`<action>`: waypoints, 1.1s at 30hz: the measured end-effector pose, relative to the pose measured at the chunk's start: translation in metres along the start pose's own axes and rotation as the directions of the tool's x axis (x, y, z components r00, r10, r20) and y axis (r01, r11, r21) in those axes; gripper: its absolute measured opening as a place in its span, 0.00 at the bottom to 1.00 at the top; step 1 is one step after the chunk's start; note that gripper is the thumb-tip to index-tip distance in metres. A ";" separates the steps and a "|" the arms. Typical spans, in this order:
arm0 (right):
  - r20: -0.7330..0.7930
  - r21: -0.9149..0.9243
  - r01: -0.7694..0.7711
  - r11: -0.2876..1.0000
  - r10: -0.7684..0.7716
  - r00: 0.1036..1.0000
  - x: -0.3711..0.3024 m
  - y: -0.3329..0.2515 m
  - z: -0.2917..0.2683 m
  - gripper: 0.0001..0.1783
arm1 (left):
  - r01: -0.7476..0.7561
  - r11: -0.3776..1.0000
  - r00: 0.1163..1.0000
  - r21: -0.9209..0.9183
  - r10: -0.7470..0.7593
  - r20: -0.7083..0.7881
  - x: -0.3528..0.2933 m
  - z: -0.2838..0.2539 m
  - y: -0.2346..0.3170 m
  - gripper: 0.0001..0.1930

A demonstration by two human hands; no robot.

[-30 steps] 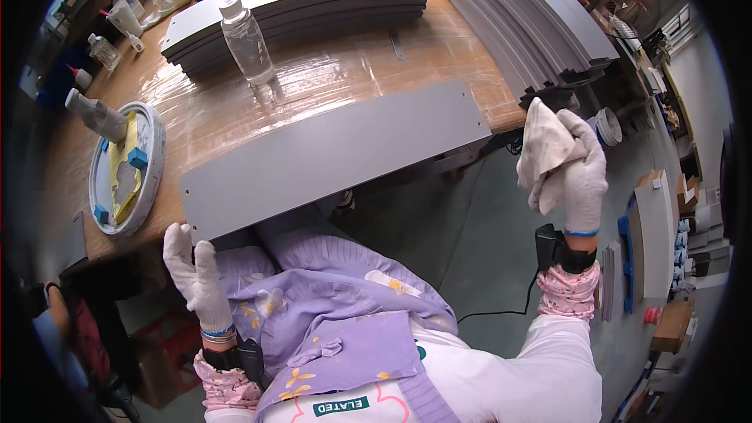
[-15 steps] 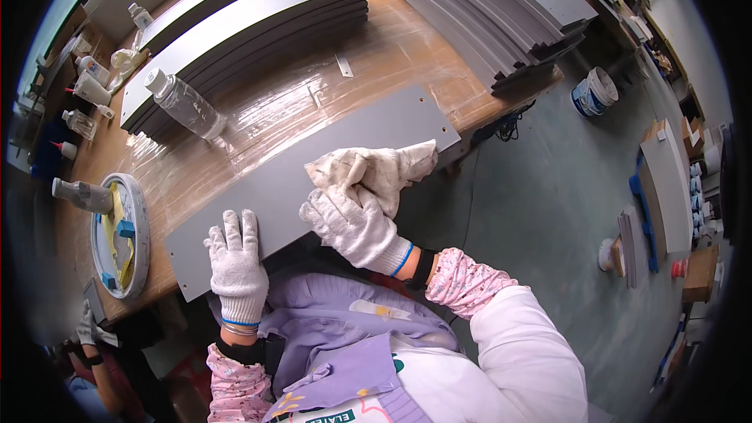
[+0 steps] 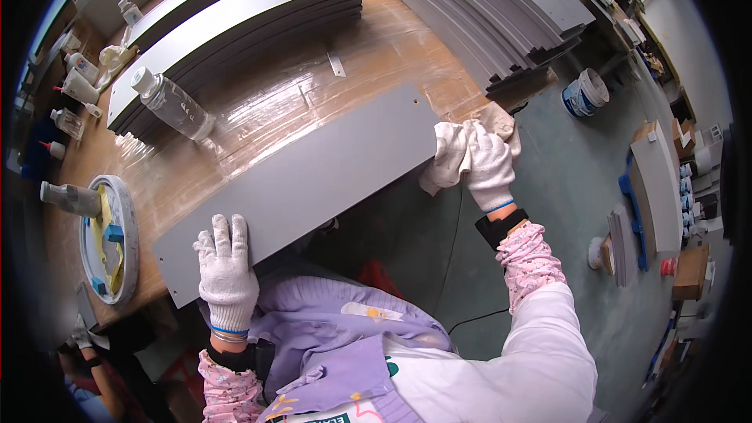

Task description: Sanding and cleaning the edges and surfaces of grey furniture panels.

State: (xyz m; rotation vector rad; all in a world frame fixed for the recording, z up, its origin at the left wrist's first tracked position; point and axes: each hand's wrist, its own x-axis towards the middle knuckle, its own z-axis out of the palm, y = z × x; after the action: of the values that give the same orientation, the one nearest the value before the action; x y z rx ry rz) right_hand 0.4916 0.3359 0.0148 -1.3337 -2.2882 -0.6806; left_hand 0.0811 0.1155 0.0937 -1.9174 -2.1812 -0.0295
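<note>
Pressing, left hand: left hand [image 3: 227, 270] in a white knit glove is lying flat, fingers spread and closed on nothing, on the near-left end of the grey panel [image 3: 305, 188].
Right grip: right hand [image 3: 489, 164], also gloved, is bunching a pale cloth [image 3: 453, 158] against the panel's far-right end; fingers are curled shut on the cloth.
Panel position: it is lying flat on the wooden desk [image 3: 258, 106], along the near edge, with its near long edge jutting slightly past the desk toward the person.
Long axis: it is running from lower left to upper right, one hand at each end; the cloth is sitting at the right tip, so the whole panel face is lying leftward from it, toward the left hand.
Nearer hand: the right is working the cloth end; the left is only bracing.
On the panel: small holes are showing near the right end.
Around: a clear plastic bottle [image 3: 172, 103] is lying just behind the panel; grey panel stacks [image 3: 235, 19] are resting farther back; a round tray [image 3: 125, 247] with tools is sitting by the left end.
In the way: nothing is resting on the panel face between the hands.
Floor: a small bucket [image 3: 585, 94] is standing well to the right.
</note>
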 end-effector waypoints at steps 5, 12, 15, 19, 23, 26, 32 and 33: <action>0.192 0.120 -0.641 0.758 0.615 0.764 -0.020 0.063 -0.049 0.16 | -0.029 0.998 0.999 -0.057 0.027 -0.034 -0.005 0.004 -0.005 0.36; 0.615 0.689 -0.721 -0.070 0.584 0.530 -0.007 0.010 -0.102 0.10 | -0.005 0.988 1.000 -0.152 0.007 0.009 -0.004 -0.019 0.005 0.36; 0.675 0.707 -0.705 0.050 0.249 0.694 0.024 -0.058 -0.137 0.12 | -0.243 0.825 0.966 -0.511 0.159 -0.203 0.002 -0.030 0.027 0.44; 0.731 0.676 -0.737 0.000 -0.127 0.670 0.045 -0.148 -0.130 0.19 | -0.300 0.538 0.947 -0.788 0.264 -0.181 0.008 -0.043 0.066 0.54; 0.699 0.659 -0.733 -0.168 -0.221 0.680 0.061 -0.190 -0.165 0.26 | -0.147 0.323 0.981 -0.935 0.170 -0.096 0.009 -0.029 0.074 0.44; 0.443 0.896 -0.439 0.064 -0.136 0.886 0.053 -0.182 -0.177 0.35 | 0.008 0.063 0.998 -0.998 0.065 0.012 0.009 -0.037 0.077 0.36; 0.614 0.495 -0.524 -0.693 -0.148 0.775 0.049 -0.199 -0.167 0.24 | -0.168 0.521 0.986 -0.837 0.085 -0.145 0.014 -0.064 0.088 0.34; 0.638 0.387 -0.528 -0.756 -0.194 0.745 0.051 -0.196 -0.165 0.20 | -0.169 0.651 0.986 -0.740 0.108 -0.129 0.016 -0.069 0.087 0.36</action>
State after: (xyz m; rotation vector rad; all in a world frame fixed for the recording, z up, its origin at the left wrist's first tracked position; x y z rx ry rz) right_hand 0.3118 0.1899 0.1351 -0.6267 -0.8927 2.0761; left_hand 0.1760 0.1319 0.1519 -2.4091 -2.1282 -1.1363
